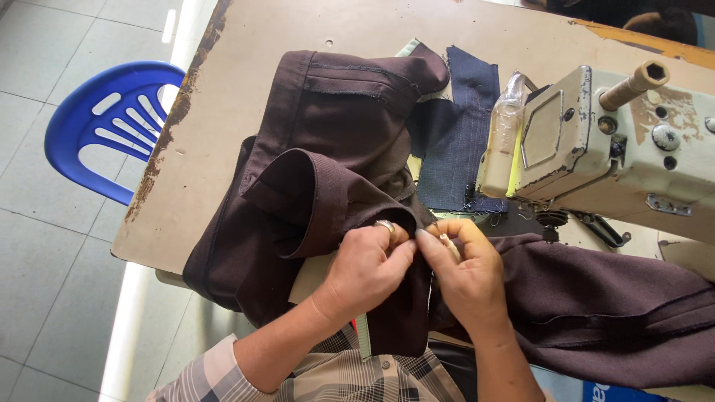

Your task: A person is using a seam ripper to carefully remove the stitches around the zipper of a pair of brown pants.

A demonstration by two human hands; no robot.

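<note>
Bright, even daylight fell on the surface; shadows were soft, focus sharp, and the frame edges perhaps slightly curved.

A sewing workshop, seen from above. At right of the frame stands a worn, cream-coloured industrial sewing machine mounted on a scuffed wooden tabletop with chipped edges. Dark brown garment fabric and a navy pinstriped cloth piece lie spread at centre. A blue plastic chair stands at upper left on a pale tiled floor.
</note>
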